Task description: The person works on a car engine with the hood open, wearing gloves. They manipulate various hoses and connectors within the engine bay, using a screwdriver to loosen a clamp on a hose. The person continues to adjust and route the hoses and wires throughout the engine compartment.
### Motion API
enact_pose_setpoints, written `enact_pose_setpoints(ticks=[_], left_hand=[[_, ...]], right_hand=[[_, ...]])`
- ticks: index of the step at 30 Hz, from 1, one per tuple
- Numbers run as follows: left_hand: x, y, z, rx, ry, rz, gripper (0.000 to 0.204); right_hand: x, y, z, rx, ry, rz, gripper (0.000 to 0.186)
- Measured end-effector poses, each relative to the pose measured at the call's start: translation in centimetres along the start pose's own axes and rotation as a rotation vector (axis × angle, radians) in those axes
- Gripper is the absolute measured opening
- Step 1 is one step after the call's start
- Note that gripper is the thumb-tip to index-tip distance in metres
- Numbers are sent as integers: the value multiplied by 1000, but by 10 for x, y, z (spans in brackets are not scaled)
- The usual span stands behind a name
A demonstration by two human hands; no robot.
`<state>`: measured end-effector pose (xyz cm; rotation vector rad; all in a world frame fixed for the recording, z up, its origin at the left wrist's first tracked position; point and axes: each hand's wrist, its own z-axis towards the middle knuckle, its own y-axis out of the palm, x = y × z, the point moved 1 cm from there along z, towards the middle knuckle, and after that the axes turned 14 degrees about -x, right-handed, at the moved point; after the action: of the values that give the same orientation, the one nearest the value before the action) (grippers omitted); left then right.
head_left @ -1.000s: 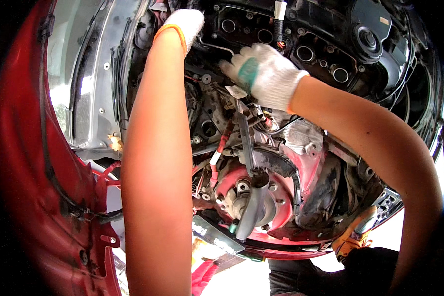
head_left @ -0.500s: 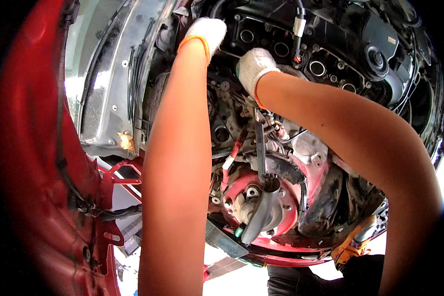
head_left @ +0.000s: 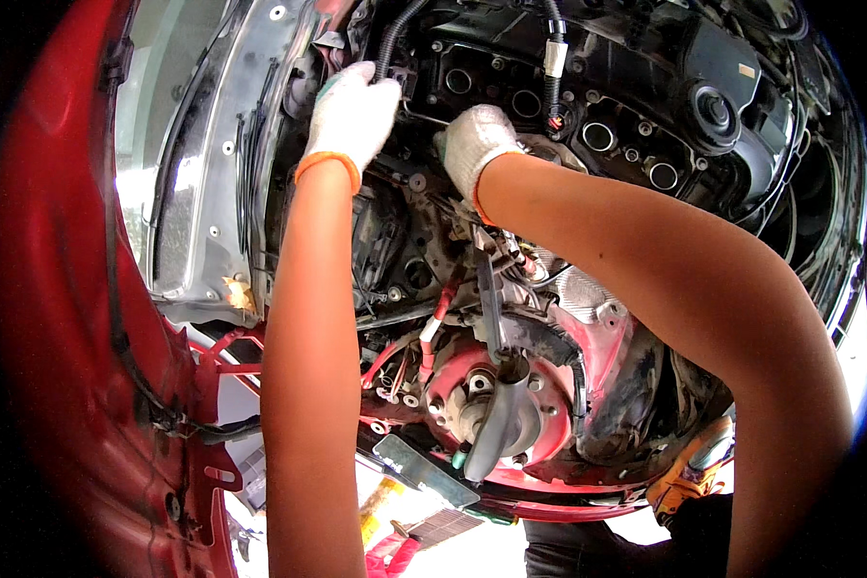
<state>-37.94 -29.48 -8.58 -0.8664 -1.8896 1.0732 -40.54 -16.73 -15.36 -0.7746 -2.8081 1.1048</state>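
Observation:
Both my hands wear white knit gloves with orange cuffs and reach into the open engine bay of a red car. My left hand [head_left: 352, 118] is curled beside a black corrugated hose [head_left: 393, 39]; whatever its fingers grip is hidden. To its right, my right hand [head_left: 479, 149] is closed at the near edge of the black engine top [head_left: 559, 101], its fingertips out of sight. A thin metal rod or line [head_left: 426, 118] shows between the two gloves. Round wells [head_left: 599, 137] line the engine top, and a sleeved wiring lead [head_left: 554, 72] runs down onto it.
Nearer stands the red strut tower [head_left: 554, 424], with a grey curved tube [head_left: 499, 424] and a dark bar [head_left: 490, 299] over it. The red bonnet or body panel [head_left: 58, 318] borders the left. An orange-and-grey shoe [head_left: 692, 474] and dark trousers [head_left: 573, 549] show low down.
My left hand has drawn back to the left and nearer, away from my right hand. My right hand stays at about the same engine spot. The whole view has shifted slightly.

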Motion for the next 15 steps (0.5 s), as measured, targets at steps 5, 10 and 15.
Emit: enact_pose_setpoints(ticks=[5, 10, 15], left_hand=[[-17, 9, 12, 11, -27, -272, 59], [-22, 6, 14, 1, -34, -225, 59], [-10, 4, 10, -36, -51, -186, 58]], right_hand=[[0, -3, 4, -58, -13, 58, 23], [-2, -4, 2, -38, 5, 61, 25], [-1, 1, -2, 38, 8, -24, 25]])
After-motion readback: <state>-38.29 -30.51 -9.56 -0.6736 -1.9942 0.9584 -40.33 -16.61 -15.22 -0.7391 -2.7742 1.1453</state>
